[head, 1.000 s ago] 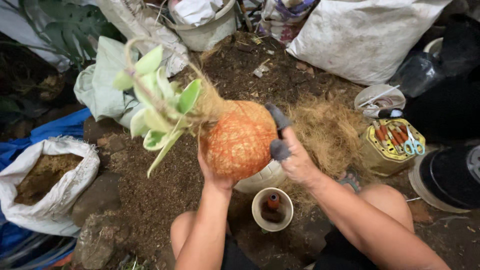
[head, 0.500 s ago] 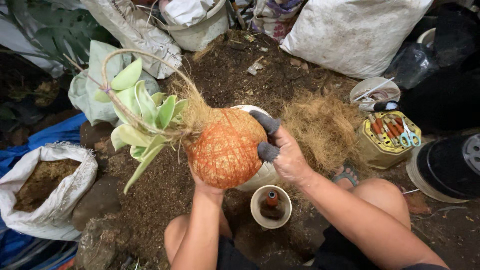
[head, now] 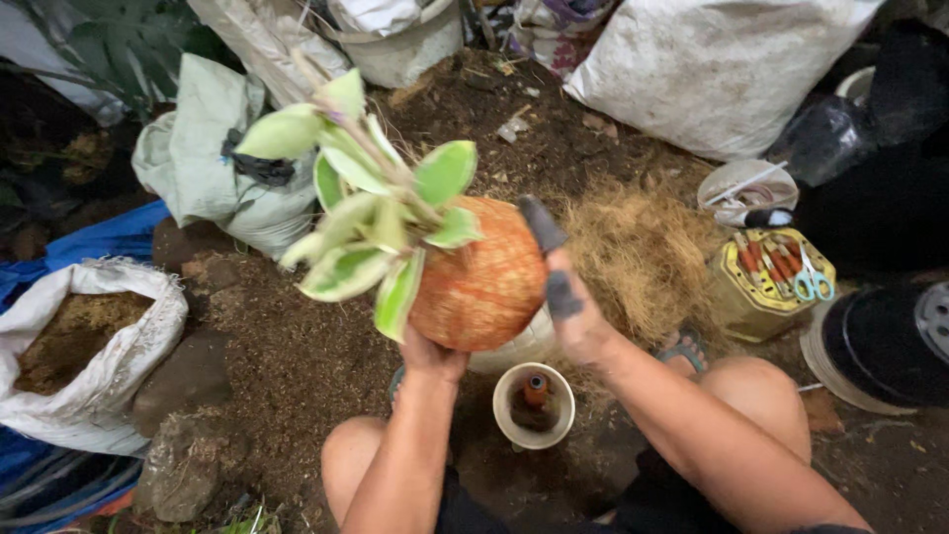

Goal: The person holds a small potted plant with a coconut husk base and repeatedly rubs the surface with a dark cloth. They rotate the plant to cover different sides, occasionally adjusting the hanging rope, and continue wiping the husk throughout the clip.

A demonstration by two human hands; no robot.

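- head view, held item: orange twine-wrapped root ball [head: 479,282] with variegated green-and-cream plant [head: 371,213] sprouting from it; lifted off the ground, centre of frame, above a pale pot [head: 519,346] partly hidden behind it.
- head view, long axis: tilted, running from ball at lower right up to leaf tips at upper left; foliage end pointing away from the body, ball end nearest the wrists.
- head view, left hand [head: 432,354]: cupped under the ball, palm up, bearing the weight from below; fingers hidden behind the ball.
- head view, right hand [head: 573,311]: pressed flat against the ball's right flank, dark-tipped fingers [head: 542,225] extended upward, not curled; touching, not clasping.
- head view, nearness: both hands on the ball; left beneath, right beside; neither on the leaves.
- head view, just below: small cream cup [head: 534,405] with brown spool inside, between the knees.
- head view, right: coconut fibre heap [head: 643,257]; yellow tin of scissors [head: 776,277].
- head view, left: open white sack of brown medium [head: 84,341].
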